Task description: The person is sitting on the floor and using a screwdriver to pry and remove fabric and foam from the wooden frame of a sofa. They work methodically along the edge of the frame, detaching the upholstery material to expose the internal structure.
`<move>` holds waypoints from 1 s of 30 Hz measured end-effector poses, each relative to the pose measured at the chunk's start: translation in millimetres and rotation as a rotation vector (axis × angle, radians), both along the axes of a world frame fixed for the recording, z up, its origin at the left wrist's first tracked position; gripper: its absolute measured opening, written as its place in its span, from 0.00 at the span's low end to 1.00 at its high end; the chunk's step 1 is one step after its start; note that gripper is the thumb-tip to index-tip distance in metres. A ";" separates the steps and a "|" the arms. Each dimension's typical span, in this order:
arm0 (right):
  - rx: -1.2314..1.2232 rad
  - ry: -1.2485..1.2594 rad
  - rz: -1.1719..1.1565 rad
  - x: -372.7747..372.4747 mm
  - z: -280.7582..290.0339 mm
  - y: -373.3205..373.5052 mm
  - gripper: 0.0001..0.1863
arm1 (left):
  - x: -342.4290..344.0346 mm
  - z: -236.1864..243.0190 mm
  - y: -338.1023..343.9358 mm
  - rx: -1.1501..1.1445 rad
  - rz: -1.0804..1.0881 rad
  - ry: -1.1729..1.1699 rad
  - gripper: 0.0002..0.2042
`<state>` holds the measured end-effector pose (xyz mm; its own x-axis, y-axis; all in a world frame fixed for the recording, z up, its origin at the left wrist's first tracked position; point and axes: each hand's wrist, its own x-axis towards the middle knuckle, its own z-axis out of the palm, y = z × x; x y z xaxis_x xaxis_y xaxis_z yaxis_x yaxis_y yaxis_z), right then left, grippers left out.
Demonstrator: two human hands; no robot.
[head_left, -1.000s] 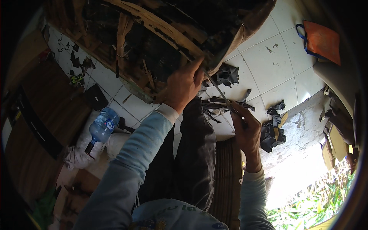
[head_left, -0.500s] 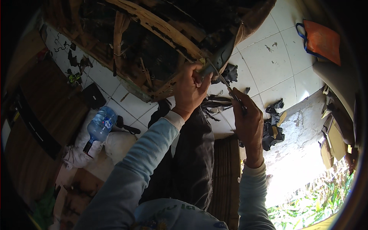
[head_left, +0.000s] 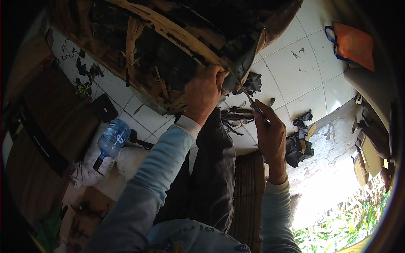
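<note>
A worn wooden furniture frame, with dark cloth and bare, chipped slats, fills the top of the view. At its near right corner my left hand is closed, knuckles up, fingertips pressed against the wood and the cover edge. Whatever it pinches is hidden. My right hand is wrapped round the dark handle of a screwdriver-like tool with a long thin metal shaft. The shaft slants up and left, and its tip meets the frame corner just right of my left fingertips. Brownish covering hangs at the frame's right side.
Black cloth scraps litter the white tiled floor. An orange bag lies at the upper right. On the left are a blue water jug, white sacks and a dark wooden panel. A slatted wooden piece stands beside my legs.
My left hand has rolled over, from thumb raised and palm partly showing to knuckles up, with its fingers closer on the corner. The tool in my right hand has shifted slightly downward.
</note>
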<state>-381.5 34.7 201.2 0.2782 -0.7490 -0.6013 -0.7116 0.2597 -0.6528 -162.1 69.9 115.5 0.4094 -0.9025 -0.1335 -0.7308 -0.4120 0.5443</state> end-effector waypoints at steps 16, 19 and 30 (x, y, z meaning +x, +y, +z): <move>-0.027 0.094 -0.058 -0.6 -16.2 35.4 0.18 | -23.9 29.3 72.9 0.052 -0.038 0.122 0.18; 0.040 0.141 0.002 -6.0 -21.1 39.6 0.19 | -12.1 7.1 50.0 -0.021 0.254 0.211 0.25; -0.049 0.074 0.092 -10.0 -27.2 35.0 0.20 | 52.2 -33.8 -3.1 -0.081 0.820 1.429 0.18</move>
